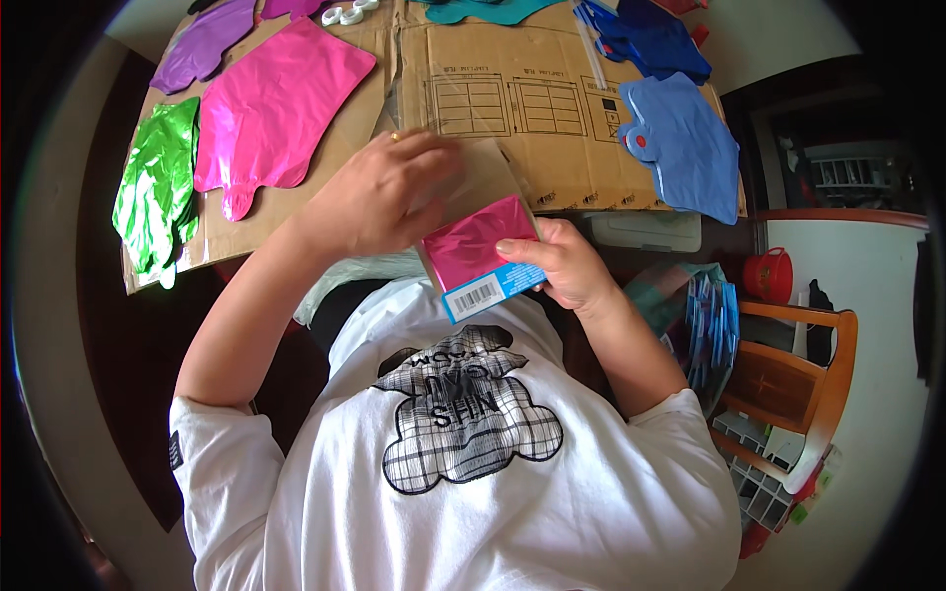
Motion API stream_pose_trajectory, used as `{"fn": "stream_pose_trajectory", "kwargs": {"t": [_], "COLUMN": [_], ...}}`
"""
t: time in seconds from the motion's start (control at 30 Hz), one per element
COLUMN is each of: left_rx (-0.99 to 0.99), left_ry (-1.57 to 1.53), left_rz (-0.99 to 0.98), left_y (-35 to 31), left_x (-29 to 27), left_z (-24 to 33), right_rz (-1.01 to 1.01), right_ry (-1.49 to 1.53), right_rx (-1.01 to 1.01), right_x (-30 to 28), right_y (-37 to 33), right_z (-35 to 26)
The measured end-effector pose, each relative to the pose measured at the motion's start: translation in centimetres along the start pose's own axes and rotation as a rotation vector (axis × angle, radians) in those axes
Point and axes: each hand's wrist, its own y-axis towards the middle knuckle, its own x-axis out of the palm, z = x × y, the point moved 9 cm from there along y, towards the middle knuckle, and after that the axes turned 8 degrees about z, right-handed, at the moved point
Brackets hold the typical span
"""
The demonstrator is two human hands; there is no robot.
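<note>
My right hand [572, 264] holds a clear plastic packet close to my shirt, thumb on its front and fingers behind. Inside the packet lies a folded pink foil balloon [473, 241], with a blue card label [493, 292] bearing a barcode along the lower edge. The packet's clear upper flap [488, 177] extends past the foil toward the table. My left hand [394, 192] is over the flap's left side, thumb and fingers apart. Its fingertips are blurred, and I cannot make out whether they touch the plastic.
Flat foil balloons lie on the cardboard-covered table [552, 177]: green [158, 187], large pink [281, 108], purple [207, 44], teal [493, 10], dark blue [655, 44] and light blue [685, 148]. White tape rolls [350, 14] sit at the far edge. On my right are blue packets [711, 330] and a wooden chair [788, 364].
</note>
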Motion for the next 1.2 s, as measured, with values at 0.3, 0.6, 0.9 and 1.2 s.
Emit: {"fn": "stream_pose_trajectory", "kwargs": {"t": [0.3,0.6,0.9,1.2], "left_rx": [0.142,0.204,0.173,0.06], "left_ry": [-0.096,0.014,0.241,0.157], "left_rz": [-0.058,0.126,0.095,0.212], "left_y": [2.3,-0.1,-0.8,-1.6], "left_x": [3.7,0.0,1.9,1.0], "left_z": [-2.1,2.1,2.5,2.1], "right_rz": [-0.004,0.063,0.126,0.1], "right_ry": [-0.044,0.025,0.044,0.219], "right_rx": [-0.006,0.001,-0.006,0.009], "right_x": [0.6,-0.3,-0.7,1.3], "right_y": [0.2,-0.5,-0.1,0.0], "right_z": [0.4,1.3,2.2,1.5]}}
